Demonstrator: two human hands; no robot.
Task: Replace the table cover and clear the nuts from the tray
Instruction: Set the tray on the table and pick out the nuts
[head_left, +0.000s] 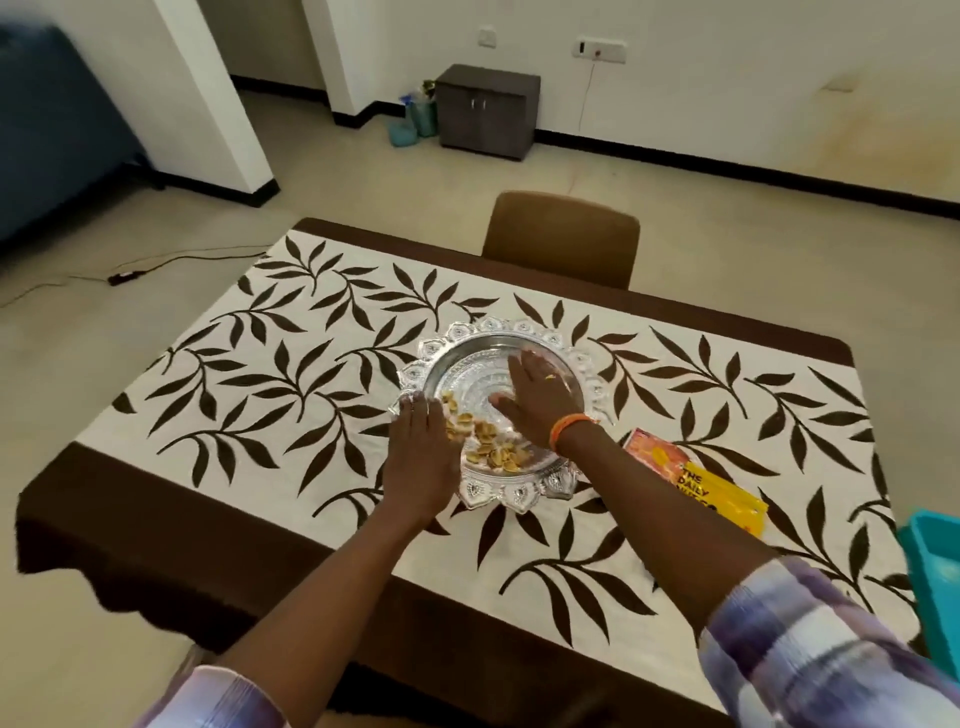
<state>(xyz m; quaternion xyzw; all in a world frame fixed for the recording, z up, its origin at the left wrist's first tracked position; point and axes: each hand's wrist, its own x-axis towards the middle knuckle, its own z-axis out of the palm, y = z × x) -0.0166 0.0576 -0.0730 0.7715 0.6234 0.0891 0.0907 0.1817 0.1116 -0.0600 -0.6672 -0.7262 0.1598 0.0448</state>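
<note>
The left hand (422, 451) is being cupped open at the tray (519, 496) rim so nuts (491, 441) are being swept in by the flat-fingered, empty right hand (537, 397).

Shiny embossed metal tray (524, 496) (silvery), matt woven cloth table cover (270, 384), glossy yellow plastic packet (727, 499)

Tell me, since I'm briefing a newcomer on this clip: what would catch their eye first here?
Probably the ornate silver tray at the table's middle, on the cream table cover with its bold dark leaf print. Both hands are in it: the left hand at its left rim beside the nuts, the right hand spread flat over its centre. A yellow packet lies just right of the tray.
</note>
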